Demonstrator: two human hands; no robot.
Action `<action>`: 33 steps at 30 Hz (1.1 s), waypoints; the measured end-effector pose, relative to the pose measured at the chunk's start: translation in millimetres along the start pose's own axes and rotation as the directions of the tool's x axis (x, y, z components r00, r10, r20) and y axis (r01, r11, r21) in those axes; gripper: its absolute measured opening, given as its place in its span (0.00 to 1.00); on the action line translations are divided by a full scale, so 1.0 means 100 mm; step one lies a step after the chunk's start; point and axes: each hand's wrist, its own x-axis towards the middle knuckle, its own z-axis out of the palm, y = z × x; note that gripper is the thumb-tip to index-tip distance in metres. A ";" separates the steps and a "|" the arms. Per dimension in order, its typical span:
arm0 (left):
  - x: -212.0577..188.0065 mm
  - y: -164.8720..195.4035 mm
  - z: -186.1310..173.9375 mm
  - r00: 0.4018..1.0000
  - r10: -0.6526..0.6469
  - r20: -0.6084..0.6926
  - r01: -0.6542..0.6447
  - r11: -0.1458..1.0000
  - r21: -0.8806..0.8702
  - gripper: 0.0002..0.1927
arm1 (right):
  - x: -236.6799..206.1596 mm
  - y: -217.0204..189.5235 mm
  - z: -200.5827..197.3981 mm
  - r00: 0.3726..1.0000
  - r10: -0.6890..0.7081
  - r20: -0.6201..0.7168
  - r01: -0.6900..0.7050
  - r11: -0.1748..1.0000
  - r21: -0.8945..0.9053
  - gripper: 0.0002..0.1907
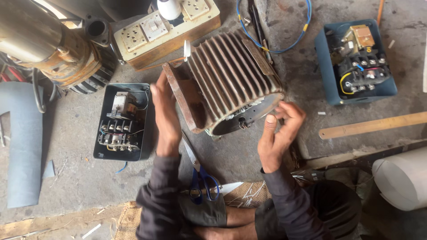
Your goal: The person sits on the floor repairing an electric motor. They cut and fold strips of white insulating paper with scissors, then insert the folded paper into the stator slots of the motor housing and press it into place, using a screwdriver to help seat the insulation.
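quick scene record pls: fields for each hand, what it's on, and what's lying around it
left hand: flat against the rusty mounting foot of the finned motor housing
right hand: fingers at the housing's open round end
housing: lying on its side on the concrete floor
scissors: blue-handled, on the floor between the forearms
black switch box: open, beside the left hand
blue switch box: open, upper right

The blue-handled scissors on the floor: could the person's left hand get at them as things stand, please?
Probably yes. The scissors lie uncovered just below the left hand, though that hand now rests on the finned motor housing and would have to let go.
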 end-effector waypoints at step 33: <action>-0.53 -0.48 -0.55 0.994 -0.003 -0.111 0.039 0.945 0.324 0.21 | -0.18 0.02 0.52 0.960 0.067 0.271 -0.132 0.964 0.232 0.27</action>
